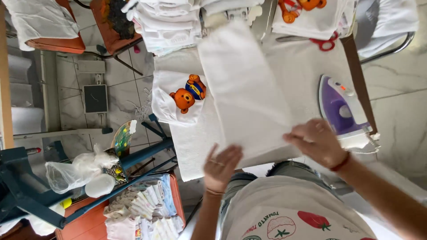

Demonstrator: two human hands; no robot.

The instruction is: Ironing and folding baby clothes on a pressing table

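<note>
Ironing table [307, 71], padded in white cloth, fills the middle of the view; its near edge runs just ahead of the person's waist.

White folded cloth [244, 89], long and rectangular, lies on the table from the far stacks down to the near edge, slightly askew. It is the largest loose item on the surface.

Both hands sit at its near end. Left hand [221, 165] lies open, fingers spread, palm down at the cloth's near-left corner, partly past the table edge, touching the fabric rather than clutching it. Right hand [316, 141] has fingers curled over the cloth's near-right corner, pinching the edge; a red band is on that wrist.

Purple iron [341, 112] rests flat by the table's right edge, just beside the right hand.

Small white garment with an orange bear print [178, 100] lies at the table's left edge, apart from the hands.

Stacks of folded white garments [167, 22] crowd the far-left corner; another bear-print piece [311, 15] sits far right, with red-handled scissors [322, 43] just beside it.

Off the table, lower left: an orange tray [89, 220] on a blue frame holds rows of folded small garments [147, 206]. A clear plastic bag [73, 171] rests on the frame above it; contents cannot be made out.
</note>
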